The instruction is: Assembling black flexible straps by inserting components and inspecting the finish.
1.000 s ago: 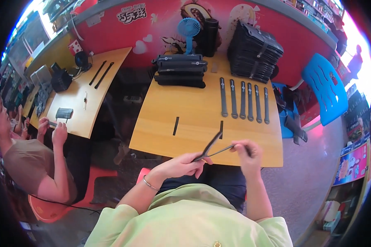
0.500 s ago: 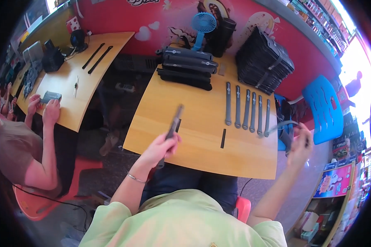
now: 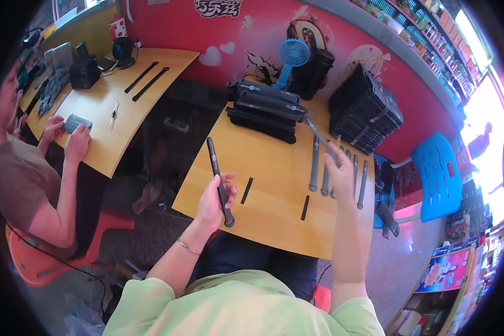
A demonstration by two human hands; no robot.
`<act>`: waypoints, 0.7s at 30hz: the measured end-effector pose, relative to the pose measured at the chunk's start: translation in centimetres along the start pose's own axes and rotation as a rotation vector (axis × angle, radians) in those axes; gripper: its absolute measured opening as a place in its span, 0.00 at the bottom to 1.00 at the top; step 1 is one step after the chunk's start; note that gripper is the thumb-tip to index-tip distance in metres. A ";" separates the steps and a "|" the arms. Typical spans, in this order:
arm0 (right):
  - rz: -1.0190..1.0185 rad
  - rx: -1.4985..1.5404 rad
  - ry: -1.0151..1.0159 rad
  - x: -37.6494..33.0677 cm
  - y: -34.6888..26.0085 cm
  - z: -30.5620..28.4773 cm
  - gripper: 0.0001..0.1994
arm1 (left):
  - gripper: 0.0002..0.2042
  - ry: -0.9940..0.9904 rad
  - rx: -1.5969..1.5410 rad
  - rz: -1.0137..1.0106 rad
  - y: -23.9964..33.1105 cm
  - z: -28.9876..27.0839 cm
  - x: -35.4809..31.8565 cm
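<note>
My left hand (image 3: 213, 200) grips a long dark stick-like bar (image 3: 219, 182) upright over the near left part of the wooden table (image 3: 274, 224). My right hand (image 3: 339, 175) is raised over the table's right side, holding a thin grey rod (image 3: 318, 134) that slants up toward a stack of dark long cases (image 3: 266, 107). Under that hand lies a row of several grey bars (image 3: 319, 168). Two short black strips (image 3: 247, 190) (image 3: 305, 208) lie flat between my hands.
A blue fan (image 3: 291, 56) and a pile of black trays (image 3: 364, 112) stand at the table's far edge. A blue chair (image 3: 438, 176) is on the right. At a second table (image 3: 103, 112) on the left sits another person (image 3: 28, 185) handling a small device.
My right hand swung from far out right back over the table, now with a thin rod in it. The left hand tilted its dark bar upright. The view shifted closer.
</note>
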State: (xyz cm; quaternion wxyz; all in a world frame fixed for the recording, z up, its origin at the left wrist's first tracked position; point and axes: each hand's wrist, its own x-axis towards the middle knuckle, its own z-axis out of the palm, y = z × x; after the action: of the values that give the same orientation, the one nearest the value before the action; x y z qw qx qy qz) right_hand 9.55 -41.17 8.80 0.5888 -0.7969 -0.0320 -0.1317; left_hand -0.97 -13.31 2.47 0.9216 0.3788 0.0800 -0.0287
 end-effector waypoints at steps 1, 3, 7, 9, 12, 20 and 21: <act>0.038 -0.043 -0.042 -0.1 1.5 0.4 0.21 | 0.18 -0.008 0.001 -0.001 -0.1 0.0 0.0; 0.074 -0.088 -0.077 -0.1 4.3 0.7 0.22 | 0.18 -0.024 -0.003 -0.011 -0.2 0.1 0.0; 0.220 -0.391 -0.195 -0.8 4.0 1.7 0.25 | 0.18 -0.024 -0.026 0.004 -0.2 0.0 0.0; 0.058 -0.551 -0.195 -0.8 5.2 1.9 0.25 | 0.18 -0.048 -0.033 0.012 -0.2 0.3 0.1; 0.119 -0.707 -0.250 -1.4 4.1 2.5 0.25 | 0.17 -0.045 -0.037 0.021 -0.1 0.4 0.1; 0.211 -0.741 -0.324 -1.5 2.9 3.1 0.24 | 0.17 -0.057 -0.012 0.042 0.1 1.1 -0.3; 0.173 -0.752 -0.315 -1.5 3.1 3.0 0.24 | 0.17 -0.061 -0.010 0.046 0.0 1.2 -0.3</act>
State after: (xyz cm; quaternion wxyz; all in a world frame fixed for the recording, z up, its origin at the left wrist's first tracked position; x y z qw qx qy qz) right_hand 9.21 -39.10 4.73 0.2533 -0.9666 -0.0042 0.0395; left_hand -1.11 -14.14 3.37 0.9258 0.3750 0.0431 -0.0188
